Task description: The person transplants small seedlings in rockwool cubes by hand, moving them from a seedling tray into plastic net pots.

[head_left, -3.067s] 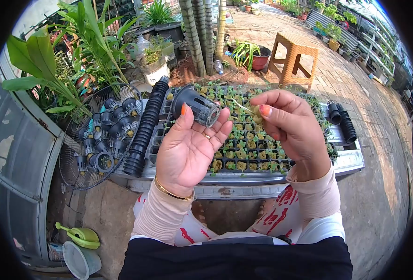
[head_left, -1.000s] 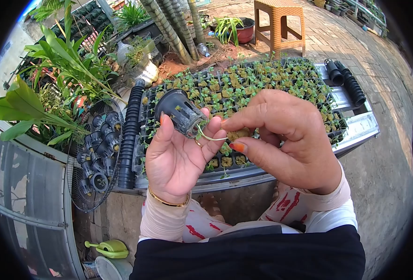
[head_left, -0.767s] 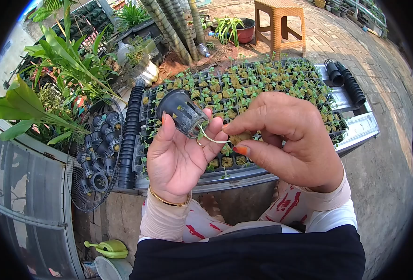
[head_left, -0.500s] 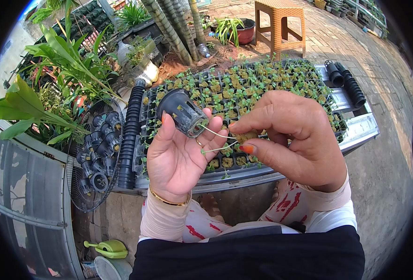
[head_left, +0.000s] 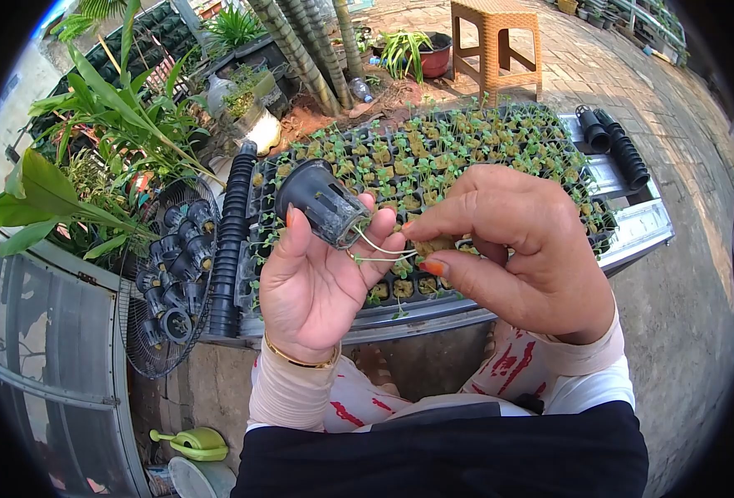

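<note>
Black pot (head_left: pixel 321 202) gripped in left hand (head_left: pixel 317 290), right hand (head_left: pixel 526 245) pinching seedling (head_left: pixel 433 245) beside pot's base.

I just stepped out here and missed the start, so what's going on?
A person holds a black net pot tilted on its side in the left hand. The right hand pinches a small brown plug between its fingers, and the thin stems from it reach the pot's slotted bottom end. Behind the hands is a tray of seedlings; more pots sit in a wire basket.
</note>
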